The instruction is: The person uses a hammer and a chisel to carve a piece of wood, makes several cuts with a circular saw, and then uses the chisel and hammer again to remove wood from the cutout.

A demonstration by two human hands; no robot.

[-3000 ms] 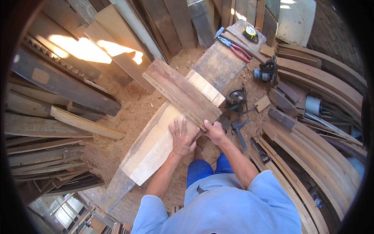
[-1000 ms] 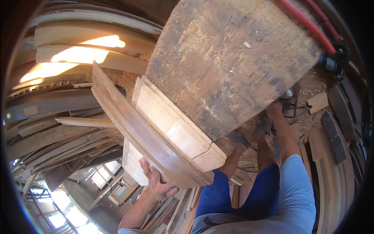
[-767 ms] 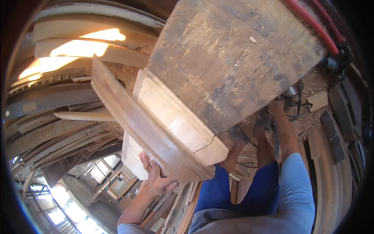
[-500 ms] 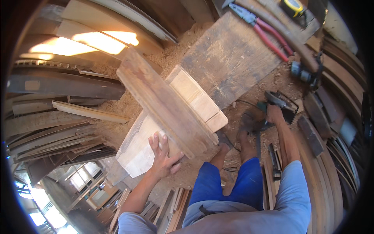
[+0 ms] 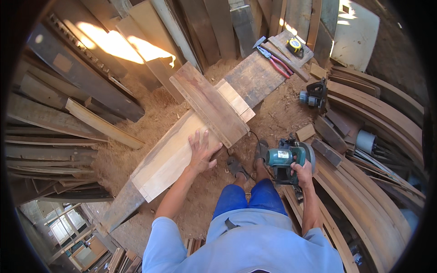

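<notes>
Teal circular saw, one: in the right hand, well to the right of the left hand. Hazards, judged: brown plank, crosswise just beyond the left hand, seemingly unclamped, could skid on the pale board if pushed; left fingers could be cut should the saw stray there; shod feet, between the hands, would suffer from a drop. Grip, right: fingers wrapped around the saw's handle; trigger contact indiscernible. Grip, left: nothing grasped, fingers spread apart, palm down on pale board, beside the plank's edge.
</notes>
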